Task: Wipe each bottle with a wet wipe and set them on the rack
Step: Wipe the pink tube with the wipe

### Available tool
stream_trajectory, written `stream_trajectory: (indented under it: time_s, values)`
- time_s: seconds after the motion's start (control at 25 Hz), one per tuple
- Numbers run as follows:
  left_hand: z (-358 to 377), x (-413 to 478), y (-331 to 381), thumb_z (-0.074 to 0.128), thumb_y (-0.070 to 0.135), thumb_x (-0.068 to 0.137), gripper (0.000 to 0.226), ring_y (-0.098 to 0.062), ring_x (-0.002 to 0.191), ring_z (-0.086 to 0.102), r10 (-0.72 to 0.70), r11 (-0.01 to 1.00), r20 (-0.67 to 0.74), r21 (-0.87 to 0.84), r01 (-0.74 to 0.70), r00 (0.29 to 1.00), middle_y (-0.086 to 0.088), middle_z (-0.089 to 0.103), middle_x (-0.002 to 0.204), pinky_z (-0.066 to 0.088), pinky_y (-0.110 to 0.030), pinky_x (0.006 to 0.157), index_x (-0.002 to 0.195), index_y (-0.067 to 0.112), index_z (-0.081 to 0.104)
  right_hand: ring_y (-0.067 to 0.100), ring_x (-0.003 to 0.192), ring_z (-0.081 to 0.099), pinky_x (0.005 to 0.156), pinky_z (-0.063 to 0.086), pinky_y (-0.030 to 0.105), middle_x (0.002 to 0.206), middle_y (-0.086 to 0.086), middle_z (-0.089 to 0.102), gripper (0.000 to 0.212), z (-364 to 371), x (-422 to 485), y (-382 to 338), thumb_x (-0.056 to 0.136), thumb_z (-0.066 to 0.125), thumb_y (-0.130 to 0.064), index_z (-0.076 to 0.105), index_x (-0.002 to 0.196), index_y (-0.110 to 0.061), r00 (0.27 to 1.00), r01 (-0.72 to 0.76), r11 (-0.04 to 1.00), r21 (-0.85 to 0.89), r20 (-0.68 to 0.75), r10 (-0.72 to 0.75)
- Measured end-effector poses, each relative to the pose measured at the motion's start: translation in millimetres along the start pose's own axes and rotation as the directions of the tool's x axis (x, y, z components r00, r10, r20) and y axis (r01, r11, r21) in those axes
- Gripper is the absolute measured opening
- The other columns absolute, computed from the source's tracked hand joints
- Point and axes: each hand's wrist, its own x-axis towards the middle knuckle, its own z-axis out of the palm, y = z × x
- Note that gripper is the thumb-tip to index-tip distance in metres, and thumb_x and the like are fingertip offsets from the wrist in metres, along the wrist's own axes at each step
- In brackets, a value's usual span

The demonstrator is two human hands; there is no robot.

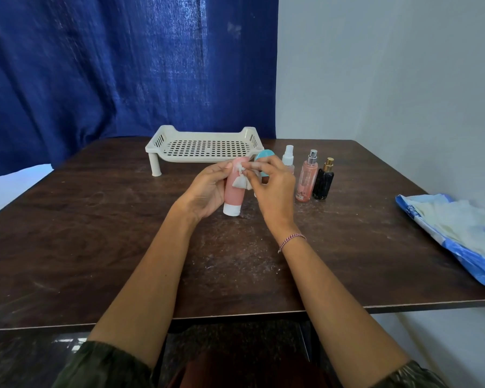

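Left hand point(207, 189) clamped round pink tube point(233, 196), cap down; right hand point(273, 189) pinching crumpled wipe point(242, 182) against it. Rack point(205, 148) behind, bare, on table point(95, 219).

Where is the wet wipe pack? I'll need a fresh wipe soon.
In the head view the wet wipe pack lies open at the table's right edge, right of the black bottle and beyond the right hand.
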Motion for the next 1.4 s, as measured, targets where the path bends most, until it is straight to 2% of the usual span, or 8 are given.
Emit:
stream_trajectory:
  time_s: [0.08,0.2,0.28,0.48,0.68,0.88,1.08,1.4]
  values:
    - [-2,0,0,0.033,0.008,0.1,0.035,-0.019,0.109,0.06,0.015,1.0,-0.004,-0.009,-0.015,1.0,-0.013,0.061,0.121,0.05,-0.031,0.096,0.131,-0.001,0.047,0.008,0.096,0.055,0.081,0.043,0.004,0.098,0.008,0.063,0.017,2,-3,-3,0.08,0.07,-0.009,0.071,0.097,-0.005,0.997,0.075,0.997,-0.003,0.033,-0.075]
    - [-2,1,1,0.035,0.008,0.1,0.04,-0.019,0.105,0.061,0.016,1.0,-0.017,-0.015,-0.017,1.0,-0.012,0.061,0.117,0.051,-0.031,0.093,0.137,-0.004,0.04,0.017,0.099,0.058,0.087,0.052,0.024,0.099,0.009,0.062,0.017,2,-6,-5,0.08,0.07,-0.008,0.071,0.096,-0.003,0.985,0.139,0.99,-0.022,0.107,-0.136]
    - [-2,1,0,0.035,0.008,0.1,0.041,-0.019,0.105,0.061,0.017,1.0,-0.016,-0.008,-0.017,1.0,-0.011,0.061,0.117,0.051,-0.032,0.093,0.138,-0.004,0.039,0.018,0.099,0.058,0.087,0.052,0.029,0.1,0.01,0.062,0.017,2,-6,-6,0.08,0.07,-0.008,0.07,0.097,-0.003,0.984,0.145,0.989,-0.028,0.108,-0.141]
    - [-1,1,-1,0.036,0.009,0.098,0.041,-0.022,0.117,0.053,0.005,0.999,0.054,0.042,-0.007,0.999,-0.015,0.056,0.128,0.039,-0.038,0.107,0.137,-0.003,0.042,0.014,0.099,0.058,0.084,0.052,0.024,0.1,0.009,0.063,0.02,-2,-2,-7,0.082,0.069,-0.012,0.07,0.1,-0.004,0.998,0.061,0.998,0.024,-0.013,-0.061]
    - [2,0,-4,0.038,0.011,0.098,0.041,-0.017,0.115,0.055,-0.019,0.993,0.087,0.114,0.009,0.996,-0.014,0.054,0.132,0.05,-0.027,0.094,0.138,0.001,0.042,0.014,0.095,0.059,0.078,0.054,0.029,0.101,0.007,0.064,0.023,-7,5,0,0.082,0.07,-0.016,0.071,0.103,-0.007,0.988,-0.105,0.993,0.056,-0.108,0.111]
    - [1,0,-2,0.045,0.015,0.092,0.041,-0.018,0.116,0.055,0.018,0.995,0.08,0.101,-0.026,0.997,-0.013,0.058,0.128,0.045,-0.031,0.101,0.131,0.001,0.048,0.013,0.102,0.056,0.082,0.055,0.032,0.103,0.009,0.061,0.02,-4,1,-5,0.085,0.066,-0.013,0.07,0.103,-0.005,1.0,0.002,0.997,0.078,-0.031,0.001]
    - [-1,2,-3,0.037,0.008,0.099,0.038,-0.02,0.121,0.053,0.039,0.995,0.033,0.089,-0.042,0.999,-0.015,0.054,0.134,0.042,-0.033,0.106,0.135,-0.001,0.045,0.017,0.104,0.056,0.092,0.05,0.026,0.104,0.012,0.061,0.019,-2,-4,-9,0.084,0.065,-0.008,0.07,0.102,-0.002,0.988,0.15,0.989,-0.013,0.047,-0.149]
    - [2,0,-3,0.034,0.016,0.101,0.034,-0.016,0.109,0.056,0.06,0.984,-0.037,0.173,-0.053,0.998,-0.008,0.06,0.122,0.046,-0.031,0.093,0.128,0.005,0.051,0.005,0.099,0.053,0.082,0.049,0.014,0.105,0.008,0.063,0.02,-4,4,-2,0.087,0.064,-0.013,0.07,0.105,-0.007,0.998,-0.003,0.998,0.069,-0.062,0.007]
